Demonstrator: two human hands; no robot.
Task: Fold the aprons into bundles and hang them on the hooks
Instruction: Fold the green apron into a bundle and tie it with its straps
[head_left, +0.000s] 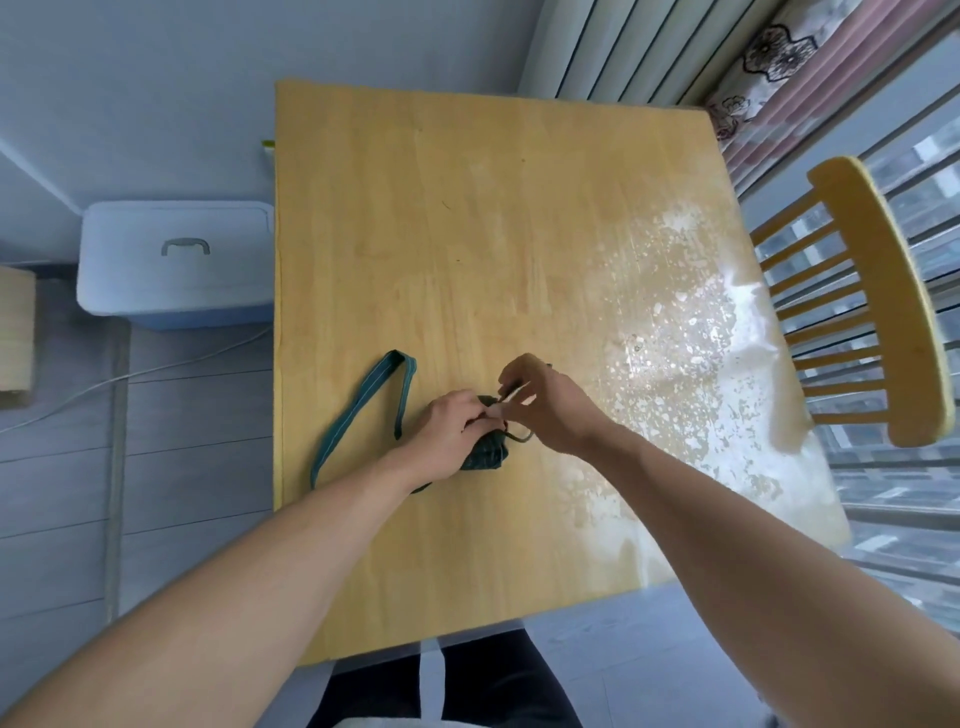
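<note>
Head view looks down on a pale wooden table that fills the middle of the room, its left edge running close to a wall and a white lidded bin on the floor, its right edge facing a slatted wooden chair and a window with a flowered curtain above the far right corner; the right half of the tabletop is blotched with pale glare or wear, so the work is kept over on the cleaner left half, near the front edge where both arms reach easily. Down there lies the dark green apron, already rolled into a tight little bundle, with its neck loop left out and trailing toward the left edge, I'd guess so there is something to catch on a hook later. Left hand sits on top of the bundle with fingers curled over it, seemingly to pin the roll so it cannot spring open. Right hand is touching the left one, fingers pinching a thin apron tie that loops out beside the bundle's right side, apparently winding or knotting it round the roll. No hooks are in sight, so hanging looks like a step still to come, and whether the knot is finished I cannot tell
</note>
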